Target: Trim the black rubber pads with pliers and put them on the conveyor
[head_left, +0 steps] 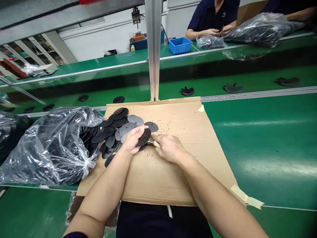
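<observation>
The person's left hand (132, 140) is curled firmly around a black plastic disc (144, 137), holding it tilted on edge, while the right hand (169, 148) is closed on a small pale-handled blade (154, 143) at the disc's rim. Both hands sit just above a cardboard sheet (158, 175) on the green counter (260, 148). A heap of similar discs (116, 132) lies to the left, beside a clear plastic bag (52, 148) packed with more. Dark specks dot the cardboard.

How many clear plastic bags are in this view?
4: a large bag, a darker bag left of the cardboard; a small bag, a bigger bag on the far bench. Others may be hidden.
</observation>
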The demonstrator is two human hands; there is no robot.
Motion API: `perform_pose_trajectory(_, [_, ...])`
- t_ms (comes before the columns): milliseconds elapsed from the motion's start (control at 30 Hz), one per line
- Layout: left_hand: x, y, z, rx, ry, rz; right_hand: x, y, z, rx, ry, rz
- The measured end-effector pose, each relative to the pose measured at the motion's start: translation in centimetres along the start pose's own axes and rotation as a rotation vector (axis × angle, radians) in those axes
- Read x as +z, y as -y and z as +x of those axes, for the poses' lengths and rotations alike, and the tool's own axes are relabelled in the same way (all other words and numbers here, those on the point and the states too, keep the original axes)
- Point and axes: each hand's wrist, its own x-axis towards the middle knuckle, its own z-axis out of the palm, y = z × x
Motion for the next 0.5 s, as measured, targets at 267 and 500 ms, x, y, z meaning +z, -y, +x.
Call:
perform_pose_trajectory(267, [-0.2, -0.7, 0.9, 0.192, -0.098, -0.212, 2.4, -2.2, 1.8, 0.050, -0.328, 0.152])
perform_pose_trajectory(500, [-0.5, -0.8, 1.2, 0.274, -0.157, -0.296, 3.2, -3.1, 5.0, -0.072, -0.295, 0.072])
